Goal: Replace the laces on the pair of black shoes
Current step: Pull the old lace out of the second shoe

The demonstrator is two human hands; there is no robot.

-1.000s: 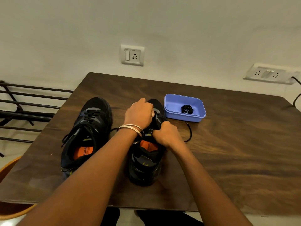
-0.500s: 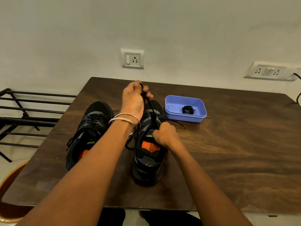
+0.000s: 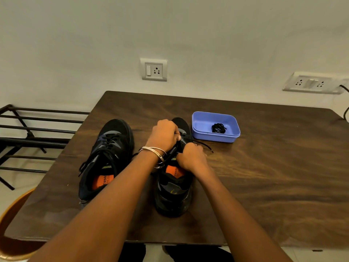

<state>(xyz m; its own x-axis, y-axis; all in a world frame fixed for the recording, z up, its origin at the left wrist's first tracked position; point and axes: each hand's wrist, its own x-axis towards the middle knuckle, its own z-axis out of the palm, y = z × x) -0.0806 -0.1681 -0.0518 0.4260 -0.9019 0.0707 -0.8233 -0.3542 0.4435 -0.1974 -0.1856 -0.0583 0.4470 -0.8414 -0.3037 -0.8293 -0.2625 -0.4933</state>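
Right shoe [image 3: 172, 188] stands upright on the surface [image 3: 264, 176]; its thin, limp lace [image 3: 203, 144] trails toward the blue tray [image 3: 196, 127] holding a coiled lace [image 3: 218, 128]. Left hand [image 3: 164, 134] pinches the lace at the forward eyelets; right hand [image 3: 190, 158] grips the tongue area. The lace is judged light and best pinched near its tip. Left shoe [image 3: 105, 157] lies beside, laced.

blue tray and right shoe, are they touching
Cannot tell. In the head view the tray sits just beside the right shoe toe, but the left hand partly covers that spot.
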